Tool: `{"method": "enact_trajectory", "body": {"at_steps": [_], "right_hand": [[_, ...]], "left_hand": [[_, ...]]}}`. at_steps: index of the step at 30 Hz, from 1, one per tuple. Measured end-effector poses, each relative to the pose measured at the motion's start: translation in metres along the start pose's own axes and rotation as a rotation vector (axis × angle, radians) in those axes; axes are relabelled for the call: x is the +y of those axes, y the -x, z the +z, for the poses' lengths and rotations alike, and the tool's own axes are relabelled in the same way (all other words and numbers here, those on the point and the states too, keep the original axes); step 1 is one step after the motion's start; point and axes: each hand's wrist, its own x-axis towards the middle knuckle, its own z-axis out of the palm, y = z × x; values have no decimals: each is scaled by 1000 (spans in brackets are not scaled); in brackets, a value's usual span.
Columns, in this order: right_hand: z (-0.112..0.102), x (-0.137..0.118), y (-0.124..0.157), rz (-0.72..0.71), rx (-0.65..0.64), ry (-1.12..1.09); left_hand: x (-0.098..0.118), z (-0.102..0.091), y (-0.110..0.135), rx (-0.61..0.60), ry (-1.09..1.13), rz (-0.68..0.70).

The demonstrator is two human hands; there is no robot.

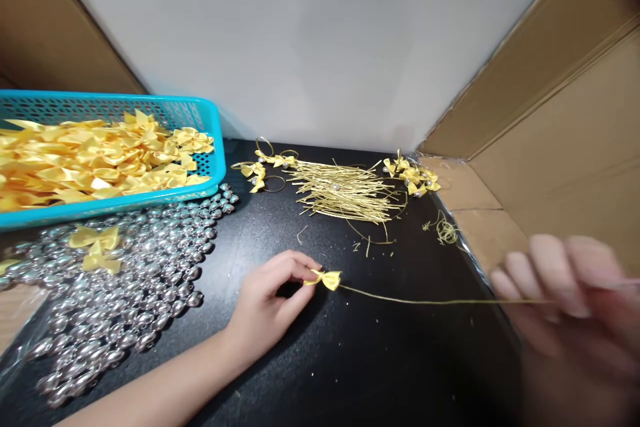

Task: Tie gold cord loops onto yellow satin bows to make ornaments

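My left hand (270, 303) rests on the black table (350, 360) and pinches a small yellow ribbon bow (327, 279) between thumb and forefinger. A thin gold cord (425, 300) runs from the bow to the right, pulled taut. My right hand (565, 287) is raised at the right edge, blurred by motion, its fingers closed around the cord's far end.
A teal basket (213, 127) heaped with yellow bows sits at the back left. Silver beads (140, 280) are spread in front of it. A bundle of gold cords (345, 190) and several finished bows (413, 177) lie at the back. Cardboard walls (565, 140) stand on the right.
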Motion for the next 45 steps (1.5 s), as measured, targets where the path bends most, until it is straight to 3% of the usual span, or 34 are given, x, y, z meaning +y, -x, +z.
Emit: {"method": "enact_trajectory", "body": {"at_steps": [2, 8, 11, 14, 19, 25, 31, 35, 38, 41, 45], "right_hand": [[25, 6, -3, 40, -165, -131], [58, 43, 7, 293, -286, 5], [73, 51, 13, 383, -372, 40], [85, 55, 17, 398, -409, 81], [96, 60, 23, 288, -413, 65], [102, 65, 30, 292, -405, 63], [101, 66, 34, 360, -383, 90], [86, 67, 22, 270, -193, 155], [69, 75, 8, 133, -30, 340], [57, 87, -3, 58, -71, 627], [55, 98, -6, -10, -171, 847]], "left_hand": [[2, -1, 0, 6, -34, 59], [6, -4, -1, 55, -76, 140], [6, -6, -3, 59, -29, 102], [7, -6, -4, -33, 90, 34], [10, -4, -5, -96, 144, -36], [9, -3, -3, -193, 324, -162], [3, 1, -3, -125, 639, -428], [-2, 1, -5, -92, 808, -514], [-5, 0, -7, -81, 871, -566], [-6, -1, -6, -82, 854, -604], [-6, 2, -5, -89, 753, -614]]}}
